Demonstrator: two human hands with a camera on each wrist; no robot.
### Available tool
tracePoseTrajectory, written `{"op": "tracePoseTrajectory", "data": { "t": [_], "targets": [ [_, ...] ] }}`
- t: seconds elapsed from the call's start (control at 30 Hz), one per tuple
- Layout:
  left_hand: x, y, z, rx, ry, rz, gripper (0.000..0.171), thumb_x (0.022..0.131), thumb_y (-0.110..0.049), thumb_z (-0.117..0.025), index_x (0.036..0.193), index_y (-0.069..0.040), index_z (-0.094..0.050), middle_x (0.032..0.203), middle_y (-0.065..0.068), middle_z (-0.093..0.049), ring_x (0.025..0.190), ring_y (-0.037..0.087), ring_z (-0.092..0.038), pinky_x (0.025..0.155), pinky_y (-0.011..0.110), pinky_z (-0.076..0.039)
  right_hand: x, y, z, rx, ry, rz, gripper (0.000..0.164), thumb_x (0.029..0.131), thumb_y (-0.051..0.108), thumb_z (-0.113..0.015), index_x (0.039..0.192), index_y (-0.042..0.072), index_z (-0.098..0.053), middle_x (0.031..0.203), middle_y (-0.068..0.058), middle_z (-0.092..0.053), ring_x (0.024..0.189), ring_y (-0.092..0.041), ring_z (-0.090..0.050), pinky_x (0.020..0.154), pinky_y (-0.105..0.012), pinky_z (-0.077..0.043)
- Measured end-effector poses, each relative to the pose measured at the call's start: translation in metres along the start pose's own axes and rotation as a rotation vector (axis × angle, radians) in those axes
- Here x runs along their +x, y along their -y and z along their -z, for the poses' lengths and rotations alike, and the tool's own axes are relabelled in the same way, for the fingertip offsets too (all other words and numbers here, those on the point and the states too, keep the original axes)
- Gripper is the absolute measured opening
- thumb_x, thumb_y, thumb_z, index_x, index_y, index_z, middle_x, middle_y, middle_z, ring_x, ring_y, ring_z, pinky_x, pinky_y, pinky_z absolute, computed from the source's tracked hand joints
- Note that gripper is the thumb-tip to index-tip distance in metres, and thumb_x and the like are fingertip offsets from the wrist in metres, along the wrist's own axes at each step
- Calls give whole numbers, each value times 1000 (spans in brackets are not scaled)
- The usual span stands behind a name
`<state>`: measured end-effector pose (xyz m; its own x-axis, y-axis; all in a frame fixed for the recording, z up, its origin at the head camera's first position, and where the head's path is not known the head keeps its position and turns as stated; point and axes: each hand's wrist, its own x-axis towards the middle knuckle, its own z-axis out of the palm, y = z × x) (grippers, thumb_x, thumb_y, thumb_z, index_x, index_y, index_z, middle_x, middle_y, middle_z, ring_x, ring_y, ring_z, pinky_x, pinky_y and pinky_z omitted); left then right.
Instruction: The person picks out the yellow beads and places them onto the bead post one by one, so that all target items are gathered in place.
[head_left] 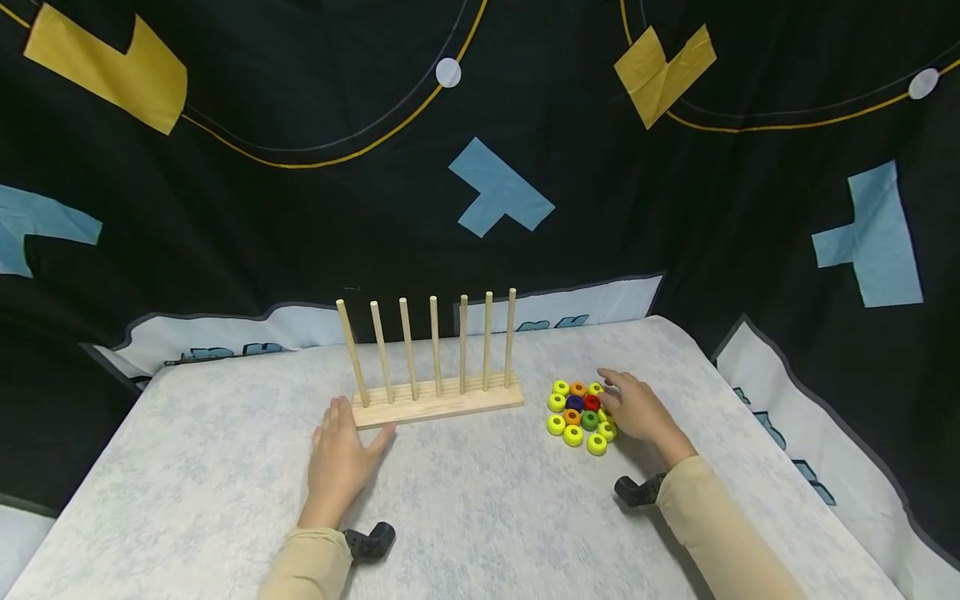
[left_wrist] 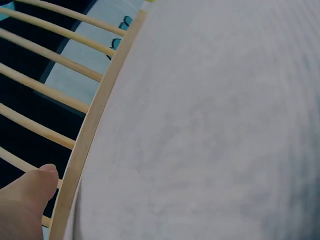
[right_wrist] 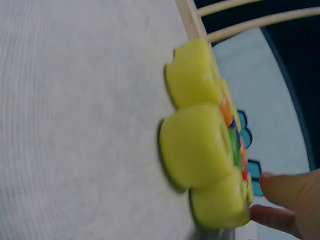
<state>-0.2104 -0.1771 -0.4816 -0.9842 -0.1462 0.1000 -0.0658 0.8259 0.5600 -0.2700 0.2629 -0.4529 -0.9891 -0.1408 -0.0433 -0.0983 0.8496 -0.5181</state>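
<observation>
A wooden rack (head_left: 442,405) with a row of upright pegs stands on the table. My left hand (head_left: 337,458) is at the rack's left end, its fingers fairly straight and its thumb spread along the front edge. In the left wrist view, the thumb (left_wrist: 42,185) overlaps the nearest peg beside the base (left_wrist: 95,120). A tight cluster of ring-shaped beads lies right of the rack: several yellow beads (head_left: 573,436) around orange, green, red (head_left: 592,403) and dark blue ones. Over the cluster's right side reaches my right hand (head_left: 637,407), fingers loosely extended, hiding some beads.
The pale, mottled table (head_left: 480,517) extends in front of the rack and beads. Behind it hangs a dark curtain (head_left: 337,233) with yellow and blue shapes. Each wrist wears a black camera mount, such as the right one (head_left: 637,491).
</observation>
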Motion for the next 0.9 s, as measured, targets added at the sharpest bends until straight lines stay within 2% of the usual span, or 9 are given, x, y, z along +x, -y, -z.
{"op": "tracePoseTrajectory", "data": {
  "t": [0.13,0.27,0.43,0.7,0.9],
  "targets": [
    [3,9,-6,-24,-2,4,95,97,-49,-58,153,12,-12,160,34,-15,151,47,-13,125,58,-6,8,-8,-2,54,45,-7,50,104,23,-53,150,7,-42,145,-22,-51,137,-44,-44,114,-64,-34],
    [5,14,-10,-37,1,2,89,99,-47,-56,155,9,-15,161,31,-17,152,45,-11,125,57,-5,12,-14,-2,66,47,3,47,103,20,-55,147,7,-47,141,-21,-56,132,-42,-49,112,-63,-38],
    [6,14,-11,-31,-1,-1,84,99,-44,-56,154,7,-21,161,29,-22,152,45,-13,125,56,-8,16,-17,0,70,48,6,44,102,19,-54,145,8,-51,140,-21,-57,127,-39,-53,110,-61,-41],
    [6,13,-11,-20,-20,7,81,99,-42,-57,154,7,-23,160,28,-24,151,45,-16,125,56,-12,20,-17,2,77,59,-18,40,101,18,-57,141,11,-57,137,-20,-58,131,-41,-50,113,-62,-36],
    [6,14,-13,-13,-38,-2,79,100,-41,-57,154,7,-24,159,28,-26,151,46,-18,124,57,-14,24,-18,-1,66,49,16,38,101,16,-57,138,10,-59,141,-19,-56,134,-41,-47,114,-62,-35]
  ]
}}
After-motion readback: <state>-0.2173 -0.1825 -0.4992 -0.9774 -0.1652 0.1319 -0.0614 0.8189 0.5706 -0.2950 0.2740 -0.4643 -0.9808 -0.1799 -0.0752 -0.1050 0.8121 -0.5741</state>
